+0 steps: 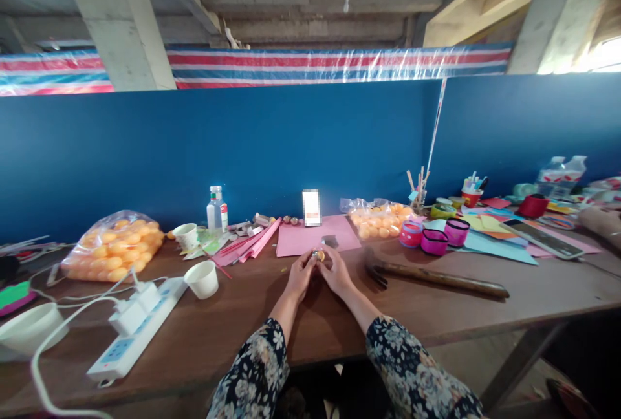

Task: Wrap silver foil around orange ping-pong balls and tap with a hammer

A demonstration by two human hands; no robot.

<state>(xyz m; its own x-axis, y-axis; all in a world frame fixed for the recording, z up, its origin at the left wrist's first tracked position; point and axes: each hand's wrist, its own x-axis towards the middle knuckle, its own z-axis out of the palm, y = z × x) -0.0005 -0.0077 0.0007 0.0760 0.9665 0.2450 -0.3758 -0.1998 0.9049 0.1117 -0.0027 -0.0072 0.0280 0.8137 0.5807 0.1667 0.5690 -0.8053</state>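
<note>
Just short of the pink paper sheet (295, 238), my two hands meet over the brown table. Between their fingertips is a small shiny round piece (318, 255), gold and silver in colour, too small to name. My left hand (301, 273) pinches it from the left, fingers closed. From the other side, my right hand (337, 271) is closed on the same piece. A claw hammer (441, 277) with a wooden handle lies to the right of my right hand. A phone-like white screen (312, 207) stands upright behind the paper.
Left lie a power strip (138, 328), a white cup (201, 279) and a bag of orange balls (116, 247). Another bag of balls (381, 218), magenta bands (434, 241) and a phone (543, 239) sit to the right. A blue partition (272, 141) closes off the back.
</note>
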